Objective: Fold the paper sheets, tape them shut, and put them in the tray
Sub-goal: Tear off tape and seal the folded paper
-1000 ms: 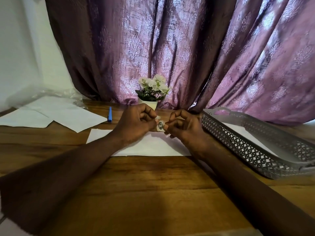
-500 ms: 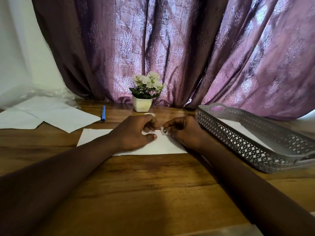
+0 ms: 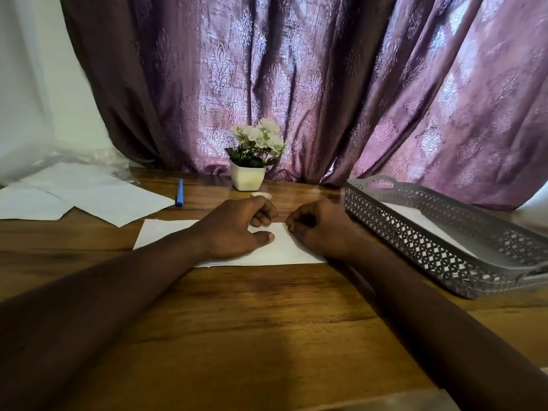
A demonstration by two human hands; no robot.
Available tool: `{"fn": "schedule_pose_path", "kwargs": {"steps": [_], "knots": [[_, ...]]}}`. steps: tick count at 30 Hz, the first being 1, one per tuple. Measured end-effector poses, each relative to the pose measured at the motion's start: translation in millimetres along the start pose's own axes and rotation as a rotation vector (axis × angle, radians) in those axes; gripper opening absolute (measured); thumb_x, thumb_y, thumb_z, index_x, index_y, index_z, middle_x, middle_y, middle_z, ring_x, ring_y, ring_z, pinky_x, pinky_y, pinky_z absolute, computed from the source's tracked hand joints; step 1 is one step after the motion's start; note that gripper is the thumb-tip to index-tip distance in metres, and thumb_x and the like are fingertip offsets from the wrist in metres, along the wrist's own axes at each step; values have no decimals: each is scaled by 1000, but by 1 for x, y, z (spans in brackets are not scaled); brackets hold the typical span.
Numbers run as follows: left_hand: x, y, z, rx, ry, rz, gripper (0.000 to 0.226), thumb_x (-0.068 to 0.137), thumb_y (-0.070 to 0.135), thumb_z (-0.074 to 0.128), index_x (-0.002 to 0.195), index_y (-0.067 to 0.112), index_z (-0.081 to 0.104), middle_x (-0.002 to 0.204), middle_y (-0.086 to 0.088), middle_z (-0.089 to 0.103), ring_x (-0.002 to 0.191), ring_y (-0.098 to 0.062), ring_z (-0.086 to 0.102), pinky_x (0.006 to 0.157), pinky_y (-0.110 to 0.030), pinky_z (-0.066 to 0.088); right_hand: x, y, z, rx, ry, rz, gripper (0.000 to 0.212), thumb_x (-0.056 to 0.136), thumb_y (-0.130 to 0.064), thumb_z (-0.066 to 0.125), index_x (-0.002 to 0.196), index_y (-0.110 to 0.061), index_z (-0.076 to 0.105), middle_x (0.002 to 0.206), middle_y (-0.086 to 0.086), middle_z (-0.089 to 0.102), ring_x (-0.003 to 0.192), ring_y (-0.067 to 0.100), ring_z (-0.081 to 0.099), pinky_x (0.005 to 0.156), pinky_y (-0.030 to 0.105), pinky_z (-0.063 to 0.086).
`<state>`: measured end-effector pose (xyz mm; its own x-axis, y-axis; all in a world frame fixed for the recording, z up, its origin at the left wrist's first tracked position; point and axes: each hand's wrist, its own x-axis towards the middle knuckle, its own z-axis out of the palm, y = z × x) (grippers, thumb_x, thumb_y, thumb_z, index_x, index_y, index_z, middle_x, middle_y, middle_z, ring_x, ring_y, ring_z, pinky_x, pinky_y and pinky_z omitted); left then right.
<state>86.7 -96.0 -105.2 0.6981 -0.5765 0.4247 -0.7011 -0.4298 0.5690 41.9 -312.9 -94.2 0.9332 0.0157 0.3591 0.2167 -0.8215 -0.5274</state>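
a round tape roll (image 3: 261, 195) is gripped by the left hand (image 3: 234, 229) on a flat white sheet (image 3: 166, 232); the right hand (image 3: 317, 225), at three o'clock, is curled, hold unclear.

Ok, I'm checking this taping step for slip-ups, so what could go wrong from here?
1. The left hand and right hand crowd one spot on the folded paper. Its left end lies unheld, so the fold might shift or spring open.
2. The tape roll is half hidden behind the left knuckles, so a blind pull could lay tape crooked.
3. The tray wall stands close to the right forearm and might get nudged.
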Motion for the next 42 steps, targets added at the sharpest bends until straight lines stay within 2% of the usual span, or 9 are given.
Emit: {"fn": "schedule_pose_path", "kwargs": {"steps": [6, 12, 15, 17, 19, 22, 27, 33, 42], "knots": [[-1, 1, -1, 12, -23, -10, 40, 87, 30, 79, 124, 28, 62, 112, 13, 68, 103, -1, 63, 73, -6, 45, 4, 2, -1, -123, -72, -28, 17, 97, -21, 68, 110, -24, 79, 99, -9, 76, 78, -8, 64, 61, 5, 45], [-1, 1, -1, 21, -35, -19, 40, 88, 32, 78, 124, 29, 62, 113, 14, 67, 103, -1, 62, 77, -13, 45, 3, 8, -2, -42, -82, 18, 15, 97, -18, 70, 105, -24, 80, 79, -16, 69, 57, -16, 58, 51, 5, 41], [-1, 2, -1, 33, -43, -17, 38, 89, 32, 77, 124, 29, 63, 114, 14, 67, 104, -1, 61, 77, -12, 45, 4, 8, -2, 35, -84, 28, 19, 98, -14, 66, 103, -23, 82, 97, -11, 78, 88, -4, 69, 80, 21, 57], [-2, 2, -1, 42, -46, -11, 35, 90, 31, 76, 123, 28, 64, 116, 14, 66, 105, 1, 61, 78, -8, 43, 6, 10, -2, 85, -73, 66, 23, 98, -11, 64, 95, -23, 83, 99, -11, 79, 98, 2, 70, 94, 27, 57], [-2, 2, -1, 54, -50, -8, 31, 91, 31, 75, 120, 28, 66, 118, 15, 66, 106, 2, 60, 76, -4, 42, 6, 12, -4, 80, -39, 97, 25, 97, -11, 63, 89, -23, 83, 93, -12, 79, 94, 3, 70, 89, 22, 56], [-2, 2, -1, 61, -49, 1, 25, 91, 29, 75, 115, 27, 70, 116, 16, 67, 102, 7, 59, 71, 3, 39, 5, 11, -8, -1, -7, 103, 23, 94, -10, 65, 89, -21, 84, 88, -12, 78, 80, -2, 67, 64, 6, 48], [-1, 1, -1, 52, -60, -4, 21, 91, 30, 74, 112, 30, 71, 114, 18, 67, 100, 11, 58, 71, -1, 40, 5, 12, -6, -26, -8, 94, 13, 93, -14, 72, 90, -21, 83, 87, -11, 78, 80, -2, 69, 64, 7, 49], [0, 0, -1, 79, -69, 0, 19, 92, 31, 73, 111, 31, 72, 114, 18, 67, 101, 8, 59, 75, -5, 39, 13, 12, 2, -68, 67, 163, 13, 86, -32, 83, 80, -21, 80, 84, -6, 79, 81, 7, 71, 80, 31, 60], [1, -2, 0, 74, -75, 2, 18, 91, 30, 74, 110, 30, 73, 113, 19, 68, 100, 10, 59, 75, -3, 40, 23, 7, 3, -112, 55, 228, 21, 83, -35, 85, 76, -17, 78, 72, -1, 75, 62, 11, 65, 70, 41, 61]]}}
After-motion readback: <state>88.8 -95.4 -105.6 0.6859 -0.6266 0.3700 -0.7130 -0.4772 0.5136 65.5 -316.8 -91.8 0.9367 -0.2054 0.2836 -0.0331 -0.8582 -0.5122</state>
